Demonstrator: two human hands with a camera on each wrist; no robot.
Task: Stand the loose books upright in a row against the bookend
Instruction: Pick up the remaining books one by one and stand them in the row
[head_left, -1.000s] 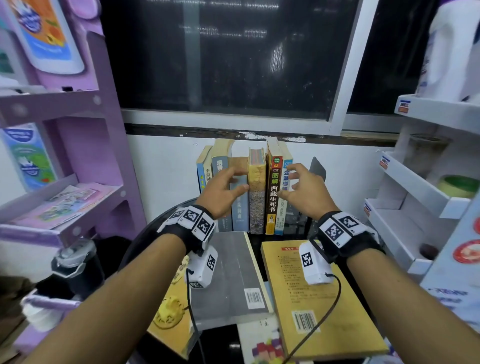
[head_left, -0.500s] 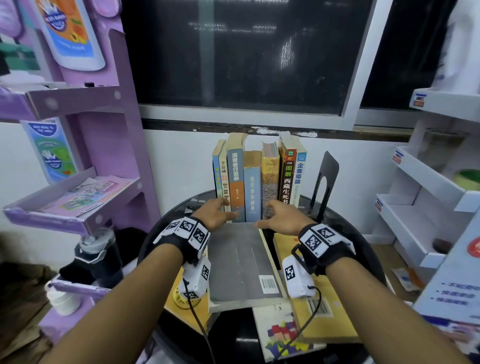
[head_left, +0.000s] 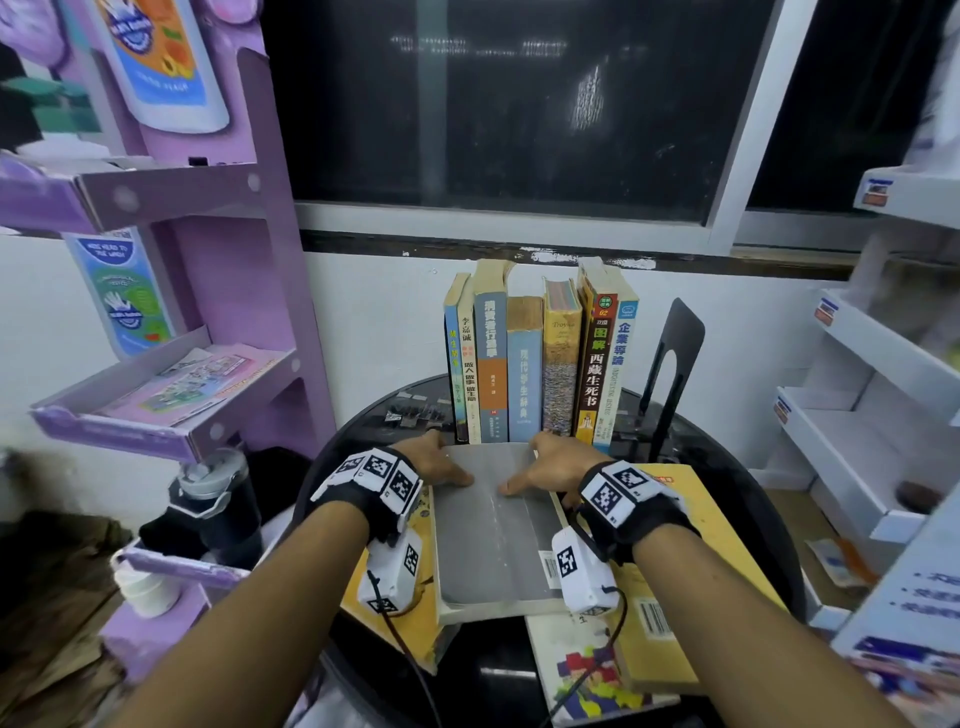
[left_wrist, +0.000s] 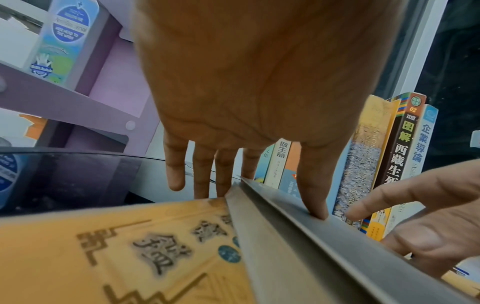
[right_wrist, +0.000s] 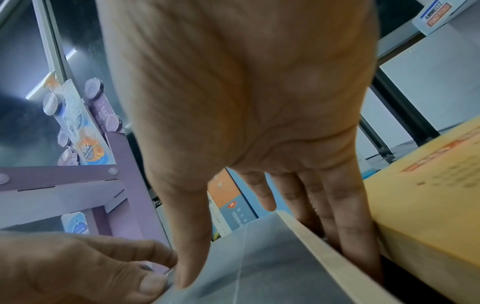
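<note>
Standing: seven books (head_left: 540, 358), spines out, upper centre of the head view; black bookend (head_left: 670, 358) just right of them, apart from the last spine.

Loose: grey book (head_left: 493, 525), flat, centre frame, overlapping two yellow books, one at lower left (head_left: 415, 613), one at lower right (head_left: 701, 525); a colourful booklet (head_left: 582, 675) at bottom.

Grip: my left hand (head_left: 434, 462) and right hand (head_left: 553, 462) clasp the grey book's far corners, thumbs on the cover, fingers down its sides.

Remaining, I judge: four books.
</note>
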